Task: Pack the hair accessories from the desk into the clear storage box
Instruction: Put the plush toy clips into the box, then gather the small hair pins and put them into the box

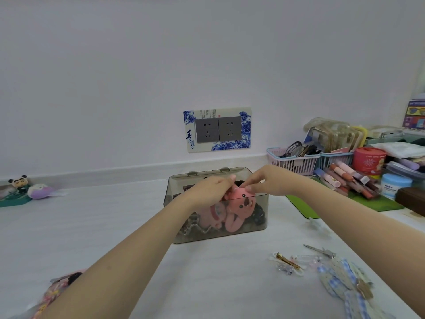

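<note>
A clear smoky storage box (259, 223) stands open at the desk's middle, its lid tipped back. Inside lie a pink plush accessory (241, 204), another pink piece and dark hair items. My left hand (211, 188) reaches over the box's rim and grips the pink plush at its top. My right hand (266, 181) pinches the same plush from the right. On the desk at the right lie a gold clip (287, 261), a silver clip (320, 250), clear clips (318, 225) and a blue checked bow (342, 279). A pink patterned accessory (57, 288) lies at the lower left.
Pink and blue baskets (296, 161) with glasses, cosmetic tubes (347, 178), a red tin and jars crowd the right back on a green mat (377, 203). Small plush toys (34, 189) sit at the far left. A wall socket (217, 130) is behind the box.
</note>
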